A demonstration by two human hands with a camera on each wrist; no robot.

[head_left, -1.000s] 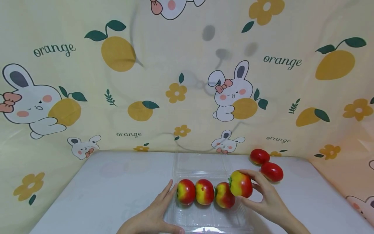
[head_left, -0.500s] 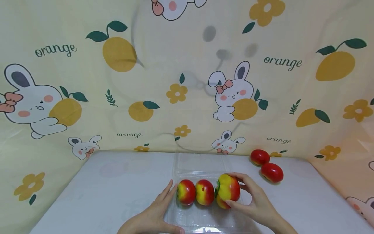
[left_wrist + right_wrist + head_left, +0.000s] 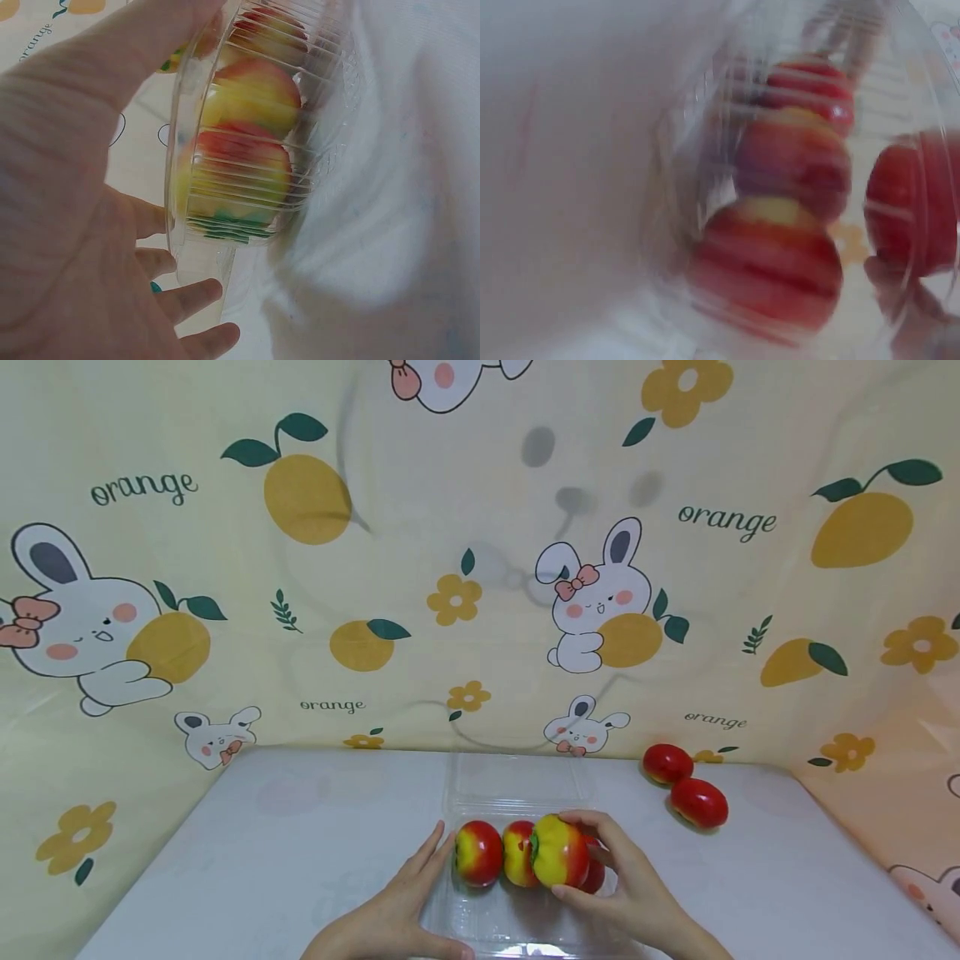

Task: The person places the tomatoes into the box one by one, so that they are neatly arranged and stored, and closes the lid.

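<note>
My right hand [image 3: 626,881] holds a red-and-yellow fruit [image 3: 558,852] with a leafy green stem end, pinched between thumb and fingers. The fruit is held over a clear plastic box [image 3: 517,927], overlapping two of the three similar fruits lined up inside it. Of these, the leftmost fruit [image 3: 478,853] shows whole, while the middle fruit [image 3: 517,853] and the right fruit [image 3: 595,870] are partly hidden. My left hand [image 3: 397,906] lies along the box's left side, fingers spread and nearly straight. The left wrist view shows its fingers by the ribbed wall [image 3: 247,172].
Two red fruits, a nearer one [image 3: 699,802] and a farther one [image 3: 667,764], lie at the back right of the white table [image 3: 300,843]. The box's clear lid [image 3: 517,777] lies folded back behind it. A printed cloth [image 3: 450,485] hangs behind the table.
My right hand has carried the held fruit leftward over the row, from beyond the right fruit to between the middle and right ones. The left hand has stayed in place.
</note>
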